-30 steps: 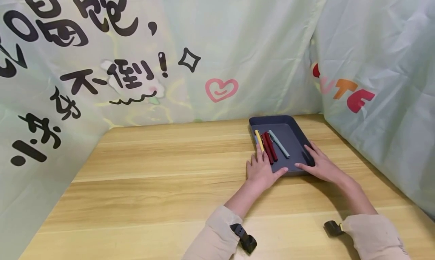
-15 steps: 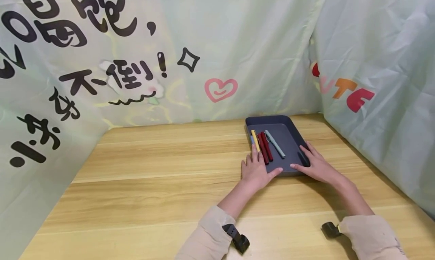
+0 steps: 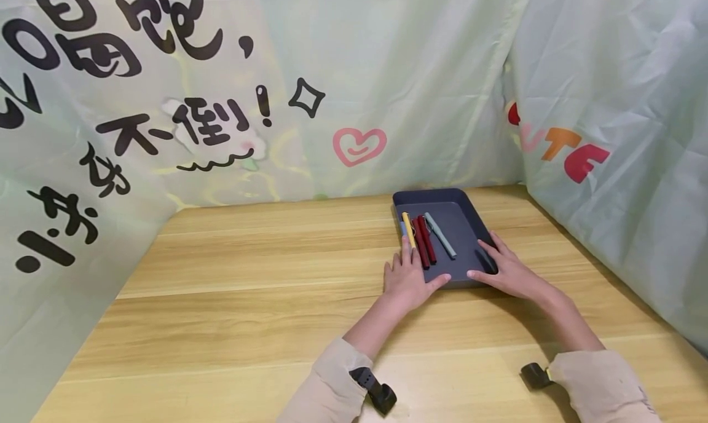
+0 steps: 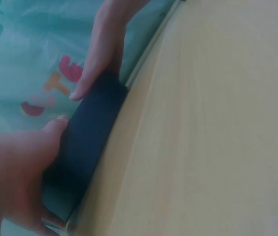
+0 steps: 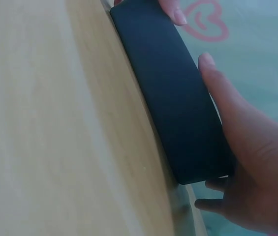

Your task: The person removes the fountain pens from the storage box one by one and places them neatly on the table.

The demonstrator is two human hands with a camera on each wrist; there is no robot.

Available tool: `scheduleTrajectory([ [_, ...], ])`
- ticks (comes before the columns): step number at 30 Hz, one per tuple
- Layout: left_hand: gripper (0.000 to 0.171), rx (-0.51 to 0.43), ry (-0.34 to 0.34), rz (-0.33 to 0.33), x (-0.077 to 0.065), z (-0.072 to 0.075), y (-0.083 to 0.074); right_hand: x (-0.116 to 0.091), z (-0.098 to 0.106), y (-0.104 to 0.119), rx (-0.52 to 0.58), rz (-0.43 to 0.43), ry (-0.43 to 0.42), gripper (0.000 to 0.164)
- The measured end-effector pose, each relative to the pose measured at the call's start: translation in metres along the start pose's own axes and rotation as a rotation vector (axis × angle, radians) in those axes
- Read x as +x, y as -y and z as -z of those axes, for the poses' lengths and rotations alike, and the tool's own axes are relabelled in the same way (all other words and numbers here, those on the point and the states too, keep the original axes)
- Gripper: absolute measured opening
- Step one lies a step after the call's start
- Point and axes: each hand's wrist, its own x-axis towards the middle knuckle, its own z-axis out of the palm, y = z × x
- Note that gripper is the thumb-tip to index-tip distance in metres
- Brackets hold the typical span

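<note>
Both hands (image 3: pixel 405 281) (image 3: pixel 513 275) touch the tray's (image 3: pixel 463 229) near-corner edges; wide table (image 3: pixel 238 269) stretches left.

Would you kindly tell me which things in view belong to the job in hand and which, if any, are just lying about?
Job in hand, it seems:
Dark tray, left hand and right hand at its near corners
In the tray: yellow pen, two dark red pens, pale blue-green pen, partly hidden blue item

Just surroundings:
Wooden table
Printed fabric
Black wrist devices
</note>
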Motion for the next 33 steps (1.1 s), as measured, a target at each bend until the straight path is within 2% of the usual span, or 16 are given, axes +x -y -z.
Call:
scheduleTrajectory([
  [17,0.094,-0.022,0.043,-0.006,-0.007,0.007,0.022,0.004,-0.010,0.012,0.006,0.037,0.034,0.089],
  [33,0.092,-0.064,0.047,-0.011,-0.016,0.013,0.044,0.008,-0.022,0.032,0.027,0.041,0.007,0.086],
])
